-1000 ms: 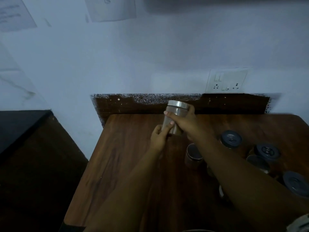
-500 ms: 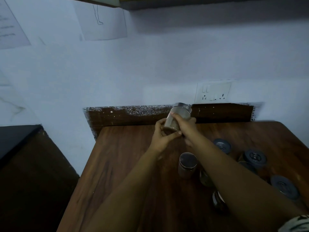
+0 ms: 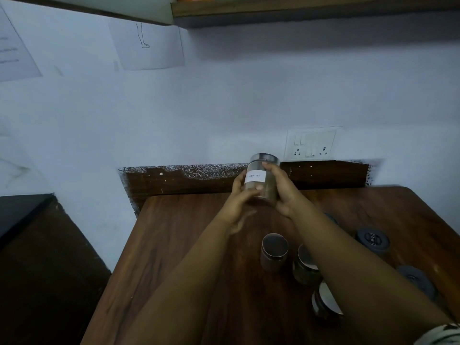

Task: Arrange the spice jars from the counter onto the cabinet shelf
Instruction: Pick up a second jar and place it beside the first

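Observation:
A clear spice jar (image 3: 263, 181) with a silver lid and a white label is lifted above the wooden counter (image 3: 189, 245), near the back wall. My left hand (image 3: 242, 192) grips its lower left side, thumb across the front. My right hand (image 3: 281, 188) grips its right side, fingers reaching up near the lid. More spice jars stand on the counter: a copper-lidded jar (image 3: 273, 249), a jar (image 3: 305, 266) partly behind my right forearm, another jar (image 3: 323, 305) below it, and dark-lidded jars (image 3: 372, 239) on the right. The cabinet shelf (image 3: 298, 7) runs along the top edge.
A wall socket plate (image 3: 311, 143) sits just right of the lifted jar. Paper sheets (image 3: 146, 46) are stuck to the white wall at upper left. A dark surface (image 3: 20, 212) lies to the left of the counter, with a gap between them.
Both hands have raised the jar higher above the counter, and its white label now faces me. The view has tilted up, bringing the shelf's underside into sight.

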